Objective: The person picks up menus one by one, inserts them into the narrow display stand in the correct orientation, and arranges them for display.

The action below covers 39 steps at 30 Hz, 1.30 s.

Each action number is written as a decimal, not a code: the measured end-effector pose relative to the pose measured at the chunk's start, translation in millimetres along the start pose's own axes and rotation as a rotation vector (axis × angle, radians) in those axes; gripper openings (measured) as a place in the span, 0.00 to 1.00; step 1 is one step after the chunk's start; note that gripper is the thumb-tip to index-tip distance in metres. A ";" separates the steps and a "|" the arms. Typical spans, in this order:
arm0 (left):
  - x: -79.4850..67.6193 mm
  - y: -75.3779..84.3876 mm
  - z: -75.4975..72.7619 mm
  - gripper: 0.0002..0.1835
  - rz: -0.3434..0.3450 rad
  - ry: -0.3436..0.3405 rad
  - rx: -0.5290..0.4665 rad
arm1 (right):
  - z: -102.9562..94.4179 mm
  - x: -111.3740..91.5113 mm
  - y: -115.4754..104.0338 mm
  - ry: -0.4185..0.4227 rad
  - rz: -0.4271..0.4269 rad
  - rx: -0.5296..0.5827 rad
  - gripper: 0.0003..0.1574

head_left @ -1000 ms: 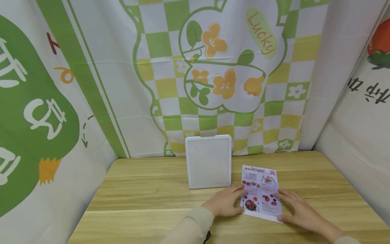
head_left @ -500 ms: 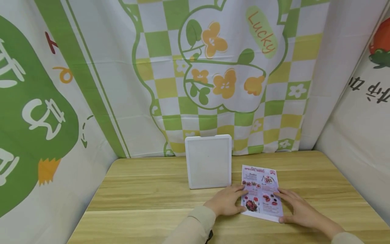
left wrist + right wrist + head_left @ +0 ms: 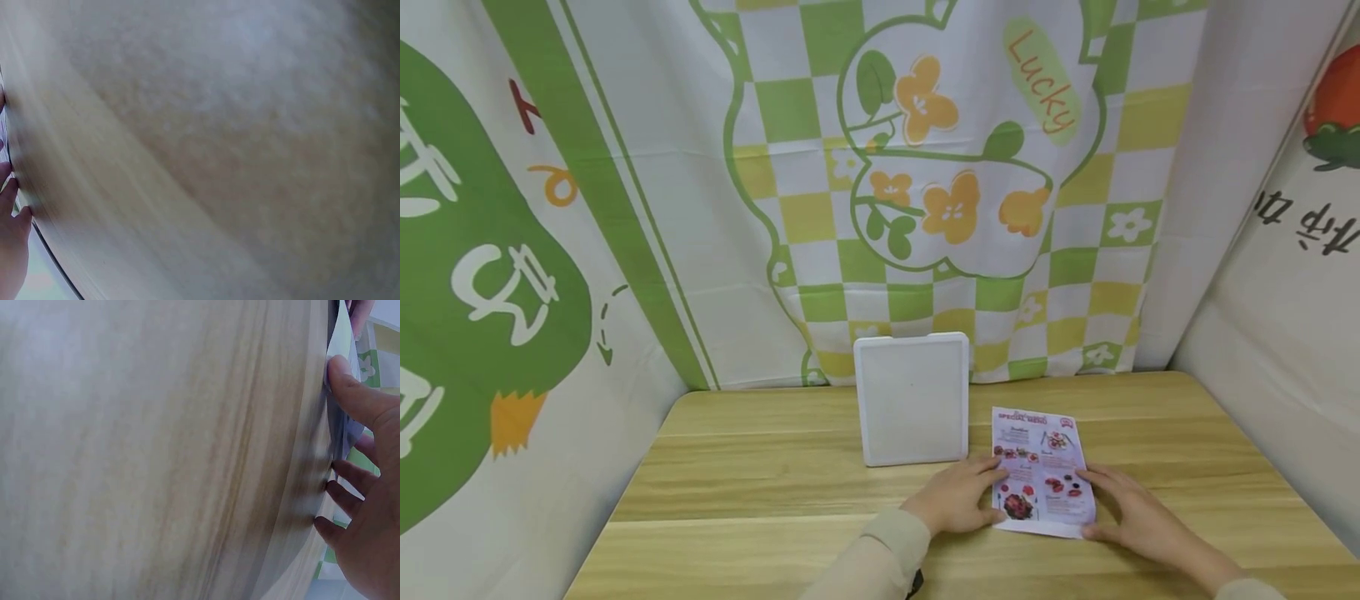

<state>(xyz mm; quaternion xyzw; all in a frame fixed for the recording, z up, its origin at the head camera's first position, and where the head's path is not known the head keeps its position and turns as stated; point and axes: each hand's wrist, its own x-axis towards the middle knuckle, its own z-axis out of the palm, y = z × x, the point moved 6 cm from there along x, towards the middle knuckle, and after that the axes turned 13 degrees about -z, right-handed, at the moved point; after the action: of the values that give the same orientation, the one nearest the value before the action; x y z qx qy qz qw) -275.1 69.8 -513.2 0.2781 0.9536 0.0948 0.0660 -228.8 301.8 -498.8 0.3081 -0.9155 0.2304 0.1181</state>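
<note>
A printed paper menu [image 3: 1041,475] with food pictures lies on the right part of the wooden table. Along its left edge rests my left hand [image 3: 955,497], fingertips and thumb touching the paper. My right hand [image 3: 1138,517] is at the right edge, fingers extended along it and thumb against the lower right corner. In the right wrist view the paper [image 3: 341,337] bows up off the table beside the thumb, while the other fingertips of the right hand [image 3: 369,506] touch the tabletop. At the edge of the left wrist view, part of a hand [image 3: 12,244] shows.
A white framed board [image 3: 913,400] stands upright left of the menu, near the left fingertips. The wooden table [image 3: 737,475] reaches back to a printed green-and-white curtain [image 3: 820,208]. Fabric walls stand on both sides.
The menu's lower right corner has moved left and slightly up under the right thumb, and its right side now bulges. The left hand stays nearly still.
</note>
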 end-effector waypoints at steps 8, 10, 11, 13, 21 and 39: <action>-1.1 0.5 -1.5 0.35 -0.010 0.005 -0.022 | 0.6 -0.7 -1.4 0.030 0.030 0.045 0.50; -0.9 0.9 -1.6 0.35 -0.015 0.005 -0.027 | 1.3 -0.4 -0.1 0.038 0.058 0.061 0.48; -0.8 1.3 -1.9 0.35 -0.019 0.005 -0.028 | 1.9 0.0 0.8 0.041 0.081 0.074 0.47; 0.5 2.0 -1.8 0.35 -0.025 0.007 -0.030 | 2.7 2.4 2.7 0.052 0.128 0.096 0.44; 1.0 7.1 -3.3 0.35 -0.069 0.023 -0.053 | 5.4 10.2 2.4 0.233 0.243 0.081 0.35; 3.1 0.6 -14.4 0.35 -0.290 0.211 -0.532 | -12.4 18.4 -1.3 0.508 0.357 0.236 0.23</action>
<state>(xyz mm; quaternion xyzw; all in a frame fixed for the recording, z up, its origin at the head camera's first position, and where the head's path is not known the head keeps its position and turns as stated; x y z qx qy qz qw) -280.0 69.9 -499.3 0.1009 0.9267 0.3586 0.0502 -241.4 297.6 -481.0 0.0870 -0.8632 0.4215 0.2638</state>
